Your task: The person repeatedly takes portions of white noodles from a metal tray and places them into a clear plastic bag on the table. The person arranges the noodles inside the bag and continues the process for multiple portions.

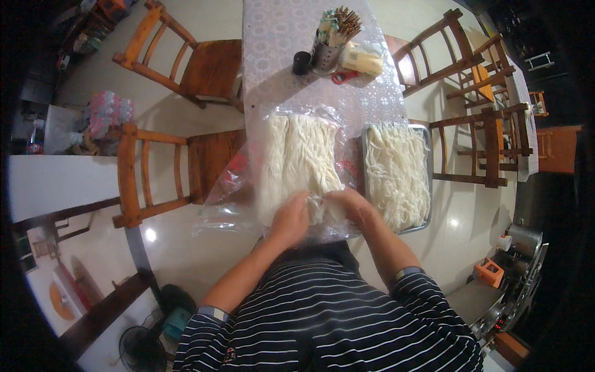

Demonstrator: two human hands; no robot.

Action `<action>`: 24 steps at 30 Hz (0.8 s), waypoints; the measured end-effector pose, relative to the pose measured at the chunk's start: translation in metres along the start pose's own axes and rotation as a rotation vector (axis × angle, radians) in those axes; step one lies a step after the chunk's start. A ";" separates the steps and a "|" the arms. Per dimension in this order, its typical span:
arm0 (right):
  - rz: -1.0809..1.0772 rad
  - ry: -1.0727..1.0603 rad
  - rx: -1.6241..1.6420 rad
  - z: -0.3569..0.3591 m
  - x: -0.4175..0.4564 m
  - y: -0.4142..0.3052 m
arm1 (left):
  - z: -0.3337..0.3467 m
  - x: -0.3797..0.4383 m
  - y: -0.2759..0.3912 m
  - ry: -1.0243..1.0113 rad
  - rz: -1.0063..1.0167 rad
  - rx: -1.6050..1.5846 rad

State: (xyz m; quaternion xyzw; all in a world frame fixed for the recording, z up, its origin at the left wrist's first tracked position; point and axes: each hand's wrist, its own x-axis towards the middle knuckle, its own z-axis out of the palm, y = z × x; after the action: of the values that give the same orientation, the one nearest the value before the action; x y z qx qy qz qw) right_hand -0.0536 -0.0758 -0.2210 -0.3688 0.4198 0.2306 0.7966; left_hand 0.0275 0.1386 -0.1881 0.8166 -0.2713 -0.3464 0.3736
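Note:
A broad slab of pale, fresh-looking noodles (297, 149) lies on a clear plastic sheet (228, 204) with red print, at the near end of the table. My left hand (293, 218) grips noodles at the slab's near edge, fingertips curled out of sight. Just to its right, my right hand (351, 204) pinches strands at the near right corner. A few pale strands bunch up between the two hands, slightly blurred. On the right, a metal tray (428, 195) holds another thick layer of noodles (397, 176), loose and tangled on top.
Farther along the patterned table cover (279, 37) stand a perforated metal holder (327, 56) of chopsticks, a dark jar (301, 63), a yellowish tissue pack (362, 59) and a red-handled tool (345, 77). Wooden chairs (216, 65) flank both sides. A fan (142, 348) stands at lower left.

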 end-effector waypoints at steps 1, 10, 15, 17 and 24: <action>-0.011 -0.005 -0.008 0.000 -0.001 -0.001 | 0.002 0.004 0.000 0.085 0.083 0.024; -0.019 -0.050 0.138 -0.013 -0.004 0.002 | 0.002 0.030 0.003 -0.210 0.029 0.252; -0.020 -0.067 0.249 -0.020 -0.003 0.002 | 0.023 0.021 -0.031 -0.131 0.098 0.368; -0.039 -0.072 0.162 -0.003 -0.022 -0.022 | 0.017 0.018 -0.023 -0.144 -0.036 0.315; -0.093 -0.100 0.184 -0.010 -0.022 -0.049 | 0.004 0.015 -0.016 -0.196 0.189 0.525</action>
State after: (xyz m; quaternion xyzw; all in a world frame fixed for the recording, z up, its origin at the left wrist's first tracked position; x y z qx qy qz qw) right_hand -0.0369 -0.1150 -0.1871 -0.3013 0.3814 0.1722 0.8568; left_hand 0.0363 0.1358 -0.2085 0.8191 -0.4612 -0.3054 0.1521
